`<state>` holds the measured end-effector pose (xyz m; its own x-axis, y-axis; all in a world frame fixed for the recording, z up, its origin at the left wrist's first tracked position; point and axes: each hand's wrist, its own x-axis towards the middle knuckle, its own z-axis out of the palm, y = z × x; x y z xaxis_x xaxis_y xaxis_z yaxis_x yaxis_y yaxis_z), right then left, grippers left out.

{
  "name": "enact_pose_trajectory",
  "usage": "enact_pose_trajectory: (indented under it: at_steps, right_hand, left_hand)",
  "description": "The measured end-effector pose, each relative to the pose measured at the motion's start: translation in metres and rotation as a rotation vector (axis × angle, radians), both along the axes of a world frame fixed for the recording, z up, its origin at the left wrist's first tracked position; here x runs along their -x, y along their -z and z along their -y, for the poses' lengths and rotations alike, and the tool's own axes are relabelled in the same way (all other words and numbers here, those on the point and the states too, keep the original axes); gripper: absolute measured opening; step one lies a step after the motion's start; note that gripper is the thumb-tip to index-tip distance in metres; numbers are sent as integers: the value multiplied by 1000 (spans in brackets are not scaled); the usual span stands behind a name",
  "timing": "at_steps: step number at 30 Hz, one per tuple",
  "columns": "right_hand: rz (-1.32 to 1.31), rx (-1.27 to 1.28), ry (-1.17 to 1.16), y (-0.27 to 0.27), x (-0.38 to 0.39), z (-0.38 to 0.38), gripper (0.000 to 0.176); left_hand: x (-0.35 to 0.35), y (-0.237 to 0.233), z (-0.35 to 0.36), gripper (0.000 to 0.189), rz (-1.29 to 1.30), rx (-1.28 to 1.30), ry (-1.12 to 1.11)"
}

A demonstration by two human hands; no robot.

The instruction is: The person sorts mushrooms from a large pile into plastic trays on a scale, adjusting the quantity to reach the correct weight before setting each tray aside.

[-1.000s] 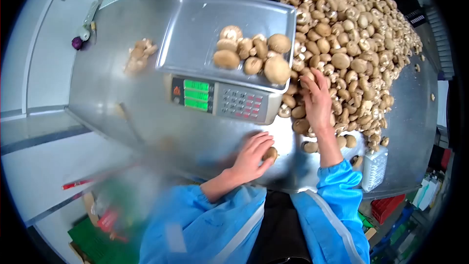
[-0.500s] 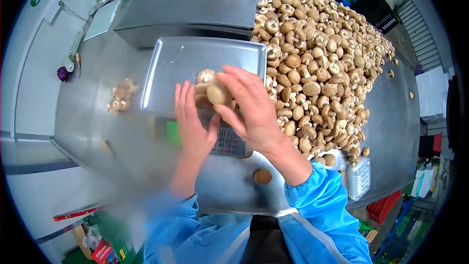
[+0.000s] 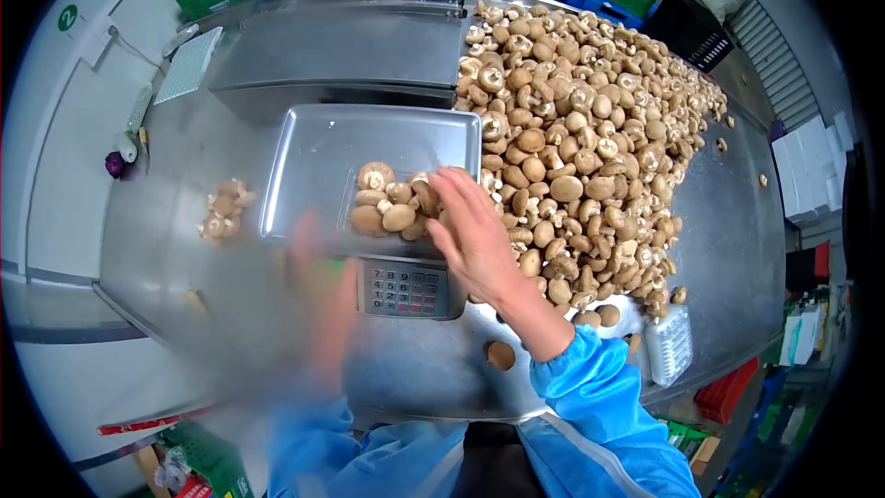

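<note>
right hand [image 3: 475, 231] no longer pinches the mushroom it held half a second ago. its fingers are now spread loose over the right edge of the scale tray [image 3: 304, 157], touching the mushrooms on the tray [image 3: 392, 207], so that batch likely grew by one. left hand [image 3: 323, 295] has dropped back below the keypad [image 3: 406, 288], motion-blurred, can't tell its state. a stray mushroom [image 3: 501, 355] still lies on the worktop [image 3: 737, 221] beside the big pile [image 3: 581, 129].

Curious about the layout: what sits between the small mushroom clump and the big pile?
Head view: a scale with a metal tray of mushrooms, the right hand reaching over them.
</note>
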<state>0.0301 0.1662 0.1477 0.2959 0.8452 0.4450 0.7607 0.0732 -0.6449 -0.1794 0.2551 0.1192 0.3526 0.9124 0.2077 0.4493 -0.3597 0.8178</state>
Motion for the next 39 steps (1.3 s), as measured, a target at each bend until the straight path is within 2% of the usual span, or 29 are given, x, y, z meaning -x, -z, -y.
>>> enact_pose_trajectory:
  at_steps: [1, 4, 5, 8, 10, 12, 15, 18, 21, 22, 24, 25, 28, 30, 32, 34, 36, 39]
  right_hand:
    - [-51, -34, 37, 0, 0, 12, 49]
    - [-55, -101, 61, 8, 8, 55, 39]
    - [-68, -114, 57, 15, 14, 69, 37]
    - [-274, -41, 43, 31, 47, 108, 35]
    - [-256, -16, -30, 38, 67, 126, 35]
    - [-240, 28, -124, 39, 79, 140, 35]
    - [-138, 122, -149, 46, 85, 166, 32]
    - [-174, 266, -163, 60, 78, 207, 34]
    - [-298, 396, -64, 70, 71, 264, 33]
    - [-341, 421, -25, 74, 68, 278, 33]
    - [-322, 358, 36, 79, 68, 301, 30]
    - [-313, 331, 66, 80, 69, 311, 29]
    - [-407, 397, 166, 82, 71, 329, 24]
    - [-484, 411, 217, 81, 71, 333, 24]
    - [-510, 427, 246, 82, 70, 333, 25]
    - [-488, 448, 262, 86, 69, 335, 25]
    - [-428, 466, 277, 82, 69, 334, 25]
    - [-439, 452, 331, 85, 69, 337, 27]
  left_hand:
    - [20, 16, -3, 78, -10, -48, -39]
    - [75, 20, 14, 76, -80, -1, -153]
    - [103, 38, 22, 75, -140, -40, -191]
    - [156, 76, 45, 73, -278, -120, -173]
    - [122, 35, 60, 73, -378, 16, -103]
    - [88, 30, 84, 72, -427, 59, -14]
    - [39, 51, 126, 70, -243, -93, 286]
    - [17, 64, 166, 52, -380, -200, 322]
    - [13, 89, 177, 51, -260, -187, 496]
    - [12, 92, 179, 41, -314, -267, 512]
    - [19, 115, 182, 32, -208, -198, 516]
    - [21, 122, 180, 27, -155, -159, 519]
    - [15, 95, 161, 15, 34, 146, 236]
    - [-5, 73, 119, 11, 432, 305, 41]
    - [-31, 14, 70, 12, 527, 356, -104]
    - [-58, -46, 36, 16, 470, 186, -177]
    - [-84, -40, -8, 18, 700, 125, -54]
    - [-104, -12, -58, 19, 107, -169, 30]
